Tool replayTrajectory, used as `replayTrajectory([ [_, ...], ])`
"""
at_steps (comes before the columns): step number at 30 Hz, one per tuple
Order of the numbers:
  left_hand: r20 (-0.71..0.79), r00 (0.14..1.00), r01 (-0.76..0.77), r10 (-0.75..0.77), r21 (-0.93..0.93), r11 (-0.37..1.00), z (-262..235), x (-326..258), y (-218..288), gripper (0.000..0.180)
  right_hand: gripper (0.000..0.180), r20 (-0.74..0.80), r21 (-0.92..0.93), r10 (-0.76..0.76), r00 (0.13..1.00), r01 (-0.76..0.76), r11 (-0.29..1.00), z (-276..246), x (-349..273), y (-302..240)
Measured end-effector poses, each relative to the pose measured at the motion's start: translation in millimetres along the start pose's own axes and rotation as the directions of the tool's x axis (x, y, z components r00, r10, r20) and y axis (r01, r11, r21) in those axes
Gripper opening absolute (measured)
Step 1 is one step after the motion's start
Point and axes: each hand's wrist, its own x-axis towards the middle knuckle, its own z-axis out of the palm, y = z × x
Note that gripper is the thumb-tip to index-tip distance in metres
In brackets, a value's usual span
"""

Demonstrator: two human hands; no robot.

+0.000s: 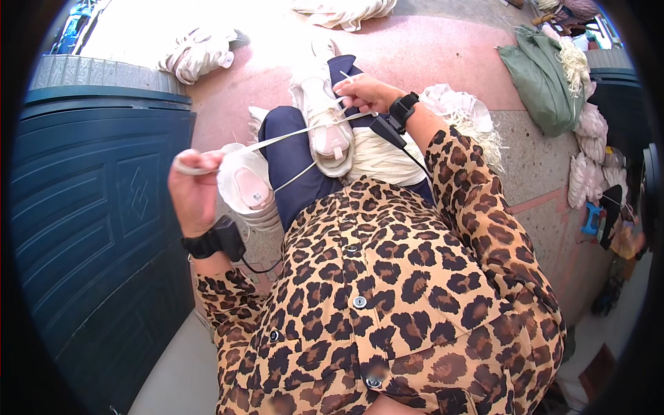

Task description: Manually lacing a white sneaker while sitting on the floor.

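Note:
A pale sneaker rests on my lap between my knees, its toe pointing away and its pinkish inside toward me. My left hand is raised at the left, closed on a long cream shoelace. The lace runs taut from there across the shoe's opening toward my right hand. Over the shoe's right side, the right hand is closed in a pinch, with a thin lace end sticking up from its fingers. Below my left hand, beside my knee, sits a second pale shoe with a pink insole.
A bundle of cream laces lies by my right thigh, with a loose pile beyond it. Another pale bundle lies at the far left. Blue panelled doors stand left. A green sack leans at the right.

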Motion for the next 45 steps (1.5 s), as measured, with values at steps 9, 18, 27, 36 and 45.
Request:
replayTrajectory([
  [9,-0.242,0.957,-0.197,0.157,-0.148,0.969,-83,1,74,0.023,0.041,-0.248,-0.451,-0.232,0.941,0.100,0.887,11,-27,7],
  [18,-0.034,0.917,0.339,-0.398,0.591,0.732,1,24,-98,0.023,0.029,0.024,-0.821,-0.352,0.936,0.219,0.527,20,-54,59],
  [27,0.229,0.966,-0.218,0.119,0.971,-0.099,43,26,-155,0.012,0.024,-0.010,-0.927,-0.535,0.845,0.193,0.322,25,-51,57],
  [36,0.201,0.977,-0.180,0.078,0.958,-0.222,44,31,-157,0.011,0.017,0.003,-0.988,-0.590,0.808,0.093,0.121,35,-39,51],
  [45,0.380,0.924,-0.376,-0.046,0.878,-0.297,38,43,-151,0.008,0.018,0.157,-0.965,-0.457,0.875,0.235,0.118,21,-24,42],
])
